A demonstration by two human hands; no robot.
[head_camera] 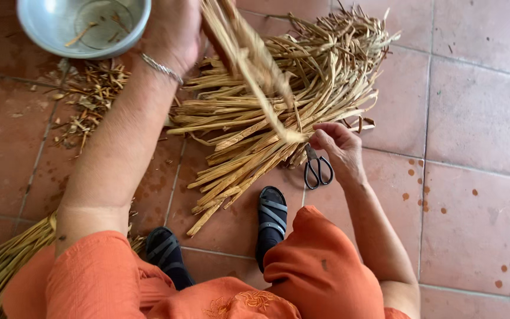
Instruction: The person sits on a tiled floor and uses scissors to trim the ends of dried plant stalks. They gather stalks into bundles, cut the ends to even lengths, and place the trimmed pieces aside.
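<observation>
dried reed strips (249, 53) hang clenched in the left hand (172, 32), their ends pinched by the right hand (334, 142) over a reed pile (278, 118) on the reddish tiled floor (473, 118), beside black scissors (317, 168).

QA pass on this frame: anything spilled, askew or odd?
Dry plant scraps lie scattered on the tiled floor beside the metal bowl, not in it. Dark spots speckle the tiles right of the scissors.
</observation>
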